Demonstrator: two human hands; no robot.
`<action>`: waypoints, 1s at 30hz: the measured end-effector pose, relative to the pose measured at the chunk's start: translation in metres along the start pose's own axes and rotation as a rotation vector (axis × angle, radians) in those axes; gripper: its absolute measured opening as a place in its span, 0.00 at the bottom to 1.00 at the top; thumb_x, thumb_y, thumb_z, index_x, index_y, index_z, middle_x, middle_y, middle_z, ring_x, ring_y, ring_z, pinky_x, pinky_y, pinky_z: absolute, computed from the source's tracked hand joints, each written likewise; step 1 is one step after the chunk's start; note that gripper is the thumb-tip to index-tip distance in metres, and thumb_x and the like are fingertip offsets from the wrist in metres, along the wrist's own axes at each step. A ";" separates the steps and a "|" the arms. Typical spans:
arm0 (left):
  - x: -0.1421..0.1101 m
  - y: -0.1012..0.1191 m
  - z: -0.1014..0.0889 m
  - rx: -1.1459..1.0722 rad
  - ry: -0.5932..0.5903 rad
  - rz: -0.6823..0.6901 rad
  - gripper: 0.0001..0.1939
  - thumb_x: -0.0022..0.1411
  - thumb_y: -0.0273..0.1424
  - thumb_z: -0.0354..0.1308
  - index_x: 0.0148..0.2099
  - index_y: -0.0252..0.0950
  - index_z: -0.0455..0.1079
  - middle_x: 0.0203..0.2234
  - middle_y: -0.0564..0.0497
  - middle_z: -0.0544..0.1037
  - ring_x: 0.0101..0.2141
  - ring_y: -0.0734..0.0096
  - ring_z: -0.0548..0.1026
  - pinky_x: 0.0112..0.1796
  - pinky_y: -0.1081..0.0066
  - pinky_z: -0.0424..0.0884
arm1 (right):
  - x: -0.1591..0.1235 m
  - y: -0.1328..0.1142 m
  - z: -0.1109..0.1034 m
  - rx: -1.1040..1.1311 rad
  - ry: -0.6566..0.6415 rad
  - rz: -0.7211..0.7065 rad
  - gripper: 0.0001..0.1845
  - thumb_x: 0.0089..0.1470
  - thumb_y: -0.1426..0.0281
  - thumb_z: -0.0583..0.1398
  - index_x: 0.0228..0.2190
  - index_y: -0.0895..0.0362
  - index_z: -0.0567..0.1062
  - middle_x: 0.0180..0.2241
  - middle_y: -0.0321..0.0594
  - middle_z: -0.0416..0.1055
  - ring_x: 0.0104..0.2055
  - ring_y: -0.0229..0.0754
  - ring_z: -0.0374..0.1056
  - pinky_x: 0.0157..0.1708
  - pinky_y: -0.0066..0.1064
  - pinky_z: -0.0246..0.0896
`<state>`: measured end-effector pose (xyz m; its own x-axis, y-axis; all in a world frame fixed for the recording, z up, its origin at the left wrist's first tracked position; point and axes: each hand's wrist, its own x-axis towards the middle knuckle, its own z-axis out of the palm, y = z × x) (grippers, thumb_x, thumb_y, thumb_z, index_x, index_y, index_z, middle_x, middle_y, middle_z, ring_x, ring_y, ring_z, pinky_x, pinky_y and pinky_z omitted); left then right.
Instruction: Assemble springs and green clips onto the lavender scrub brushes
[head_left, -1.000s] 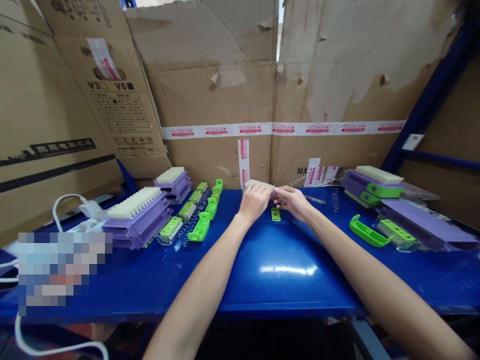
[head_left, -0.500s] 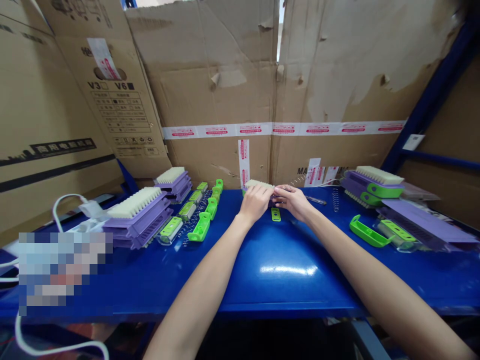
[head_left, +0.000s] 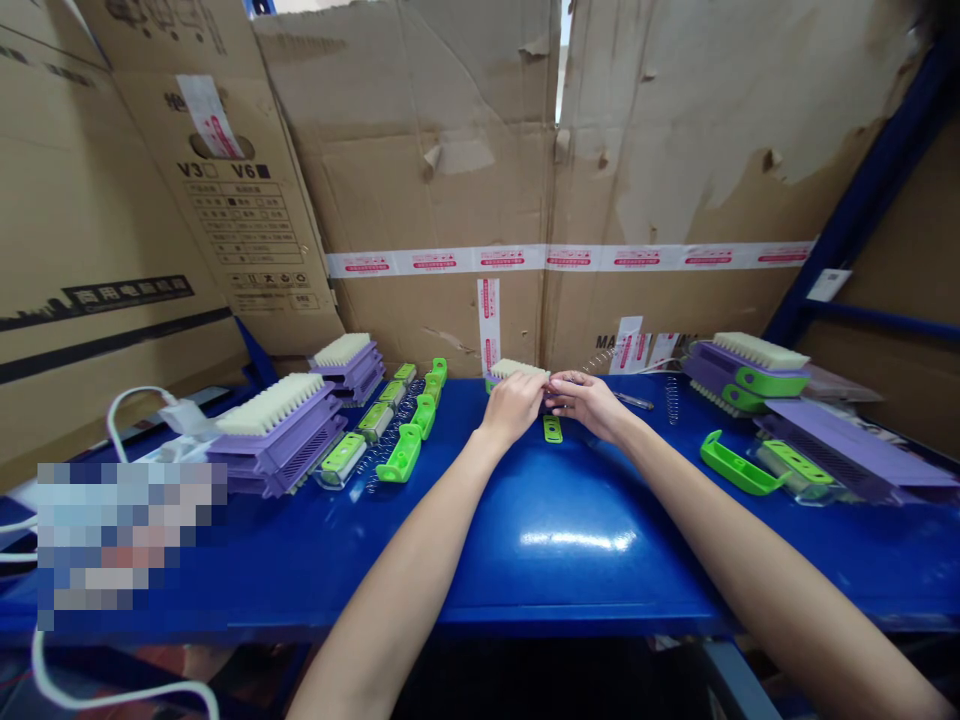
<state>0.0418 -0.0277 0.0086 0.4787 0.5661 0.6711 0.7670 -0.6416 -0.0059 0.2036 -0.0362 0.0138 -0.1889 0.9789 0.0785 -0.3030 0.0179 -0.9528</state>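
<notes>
At the back middle of the blue table my left hand [head_left: 514,405] has its fingers bent together in front of a brush piece [head_left: 517,367] with cream bristles and a bit of green at its left end. My right hand [head_left: 589,405] meets it fingertip to fingertip, thumb and fingers pinched. What lies between the fingertips is small and mostly hidden. A green plate with holes [head_left: 553,429] lies flat just below the hands. Behind my right hand a thin coil spring [head_left: 600,360] slants up toward the cardboard.
To the left stand purple brush blocks [head_left: 274,435], green-topped clear boxes [head_left: 343,457], springs and green handles [head_left: 401,455]. To the right are a metal tool [head_left: 634,400], a spring [head_left: 672,398], a green handle [head_left: 739,468] and purple parts [head_left: 855,450]. Cardboard [head_left: 442,200] walls the back.
Both hands stay at the same place, fingertips together, with only slight finger shifts. The view has moved very slightly. Everything else lies as before.
</notes>
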 end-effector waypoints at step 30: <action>-0.003 -0.002 0.000 0.068 0.028 0.075 0.13 0.68 0.29 0.46 0.46 0.35 0.72 0.36 0.48 0.78 0.39 0.67 0.74 0.40 0.70 0.68 | 0.001 0.000 0.004 -0.030 0.111 0.038 0.08 0.45 0.72 0.67 0.29 0.59 0.73 0.26 0.41 0.76 0.24 0.36 0.71 0.25 0.25 0.69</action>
<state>0.0388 -0.0277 0.0063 0.5243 0.5026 0.6874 0.7573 -0.6444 -0.1064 0.1996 -0.0365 0.0155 -0.0944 0.9955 0.0104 -0.2696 -0.0155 -0.9628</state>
